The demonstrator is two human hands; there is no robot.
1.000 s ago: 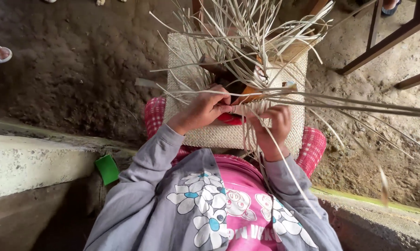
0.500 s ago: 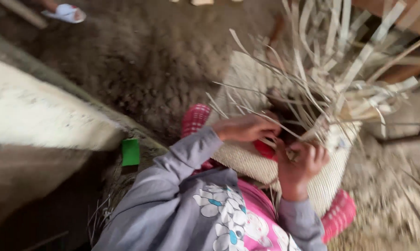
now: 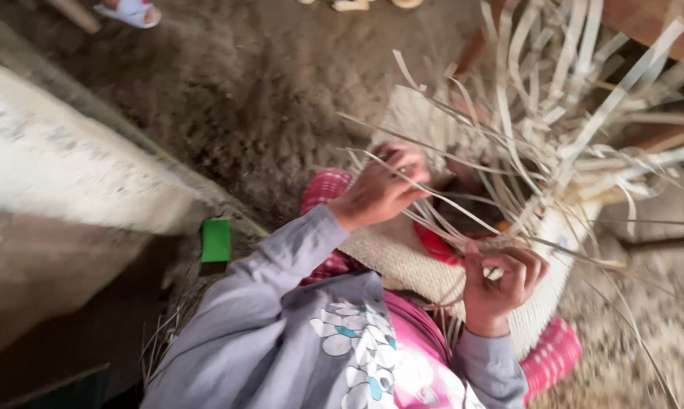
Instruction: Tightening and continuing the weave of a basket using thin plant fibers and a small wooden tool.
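Person seated, weaving a pale woven mat (image 3: 402, 261) that lies across the lap, over red checked trousers (image 3: 323, 193). Loose flat straw strips (image 3: 554, 151) fan up and out from the unfinished edge, toward the upper right of the view. Left hand (image 3: 380, 189) is up at the near side of the fan, fingers pressed together, pinching one thin strip that runs across the frame. Right hand (image 3: 504, 280) sits lower at the mat's edge, fingers curled in around a few strips; thumb hidden, so exact grip is unclear. Something red (image 3: 433, 246) shows just under the strips between the two hands, can't tell what it is. Frame is motion-blurred, fine weave detail unreadable. Judgement on doing this step well: keep the pinched strip taut and flat, not twisted, hold the neighbouring strips down with the right hand so the crossing stays tight, and seat each strip snug against the finished weave before letting go. Slack probably leaves gaps; pulling too hard could kink or split a strip. Around: dirt floor (image 3: 266, 91), concrete step (image 3: 69, 174) to the left, small green flat object (image 3: 216, 240) by its edge, a white sandal (image 3: 130, 11) of someone else at top left, wooden furniture (image 3: 652, 23) top right. Grey sleeves, pink top.
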